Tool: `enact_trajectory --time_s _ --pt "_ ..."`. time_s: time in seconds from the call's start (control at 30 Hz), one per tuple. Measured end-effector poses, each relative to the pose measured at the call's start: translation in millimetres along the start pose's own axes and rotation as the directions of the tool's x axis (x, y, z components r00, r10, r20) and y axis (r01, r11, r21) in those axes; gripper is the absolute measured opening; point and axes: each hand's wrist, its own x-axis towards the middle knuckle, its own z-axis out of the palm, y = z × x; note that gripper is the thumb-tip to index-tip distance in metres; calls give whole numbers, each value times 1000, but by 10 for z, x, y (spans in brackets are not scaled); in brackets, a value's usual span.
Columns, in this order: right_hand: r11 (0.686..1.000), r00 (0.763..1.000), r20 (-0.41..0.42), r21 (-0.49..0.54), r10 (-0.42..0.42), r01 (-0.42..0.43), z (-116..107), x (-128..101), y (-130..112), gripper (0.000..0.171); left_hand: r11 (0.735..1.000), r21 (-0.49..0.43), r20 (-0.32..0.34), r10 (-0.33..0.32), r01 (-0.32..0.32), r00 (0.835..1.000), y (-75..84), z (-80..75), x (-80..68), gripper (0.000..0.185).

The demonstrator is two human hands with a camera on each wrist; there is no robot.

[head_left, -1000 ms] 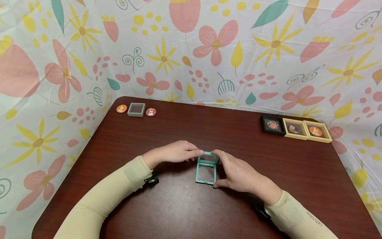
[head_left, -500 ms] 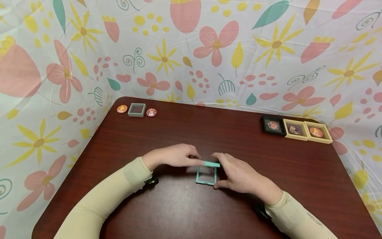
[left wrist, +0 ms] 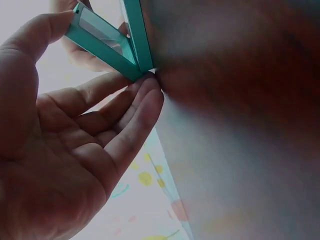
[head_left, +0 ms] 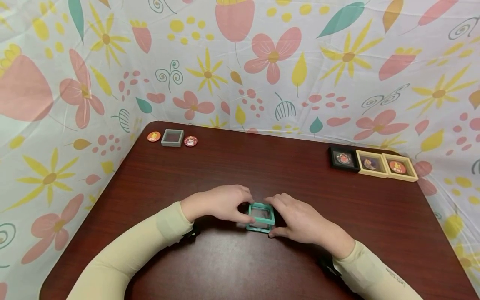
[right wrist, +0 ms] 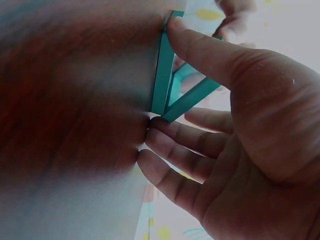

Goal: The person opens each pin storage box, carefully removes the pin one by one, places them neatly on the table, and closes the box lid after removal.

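A teal hinged display case [head_left: 261,216] lies on the dark wood table [head_left: 240,166] near its middle, lid tilted low over the base. My left hand [head_left: 225,203] holds its left side and my right hand [head_left: 296,218] its right side. In the left wrist view the case [left wrist: 107,47] forms a narrow V, with the left hand's [left wrist: 75,140] thumb on the lid's free edge and the fingertips at the hinge corner. The right wrist view shows the case [right wrist: 162,75] the same way, the right hand's [right wrist: 240,125] thumb on one edge and its fingers by the hinge.
At the back left stand a grey case [head_left: 172,137], an orange token [head_left: 153,136] and a red token [head_left: 190,141]. At the back right sit a black case [head_left: 343,158] and two cream cases [head_left: 370,162] [head_left: 398,166] with tokens inside. Floral cloth walls surround the table.
The teal lid has swung down from upright to a low angle over its base. Both hands have sunk with it and drawn closer round the case.
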Motion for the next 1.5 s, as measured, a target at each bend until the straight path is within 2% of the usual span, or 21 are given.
enact_trajectory --time_s 0.17,0.3,0.57,0.83,1.0,1.17,1.5 --pt "1000 1000 12 -21 -10 10 0 10 -3 82 994 106 -3 -18 18 1000 67 20 0 43" --pt "999 999 13 -30 -36 36 -8 8 4 85 981 192 -12 -38 40 999 140 43 -5 41" --pt "998 998 20 20 -61 60 -33 -8 14 88 922 381 -45 -49 62 998 243 143 6 47" --pt "999 999 16 15 -41 41 3 -5 24 77 887 458 -60 -37 60 998 326 180 -6 51" --pt "996 995 -51 -1 -86 86 34 4 25 75 867 496 -62 -20 49 998 344 220 -10 54" --pt "991 984 -117 -9 -136 136 79 3 51 74 859 511 -69 -10 44 998 365 244 -15 54" --pt "997 996 -48 -4 -72 72 42 29 10 70 857 515 -59 2 29 998 383 271 5 52"
